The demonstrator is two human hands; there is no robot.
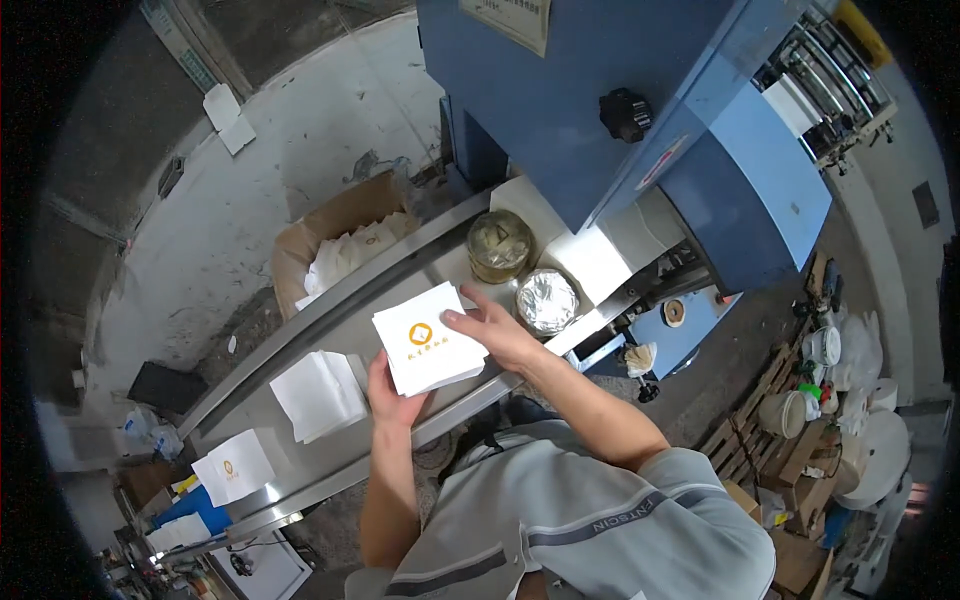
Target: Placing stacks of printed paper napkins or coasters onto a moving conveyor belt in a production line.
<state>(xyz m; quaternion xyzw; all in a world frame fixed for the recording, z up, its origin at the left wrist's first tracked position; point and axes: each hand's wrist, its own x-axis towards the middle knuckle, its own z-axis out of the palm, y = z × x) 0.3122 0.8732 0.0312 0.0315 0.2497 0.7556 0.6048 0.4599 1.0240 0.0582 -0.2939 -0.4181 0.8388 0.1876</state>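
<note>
A stack of square white papers [430, 345], its top one printed with an orange emblem, is held over the metal conveyor table. My left hand [395, 392] grips its lower left side, with the fingers hidden beneath. My right hand [500, 332] is closed on the right edge, its thumb on top. To the left on the table lies a blank white stack [315, 397]. Farther left is another white stack [235, 466] with an orange print. Just beyond my right hand stand a foil-covered round weight-like object [548, 300] and a round glassy jar-like object [500, 246].
A blue machine [560, 90] with a black knob rises over the table's far right end. Behind the table's metal rail [330, 305] stands a cardboard box [345, 205] of white papers. Pallets and tubs [782, 413] crowd the floor at right.
</note>
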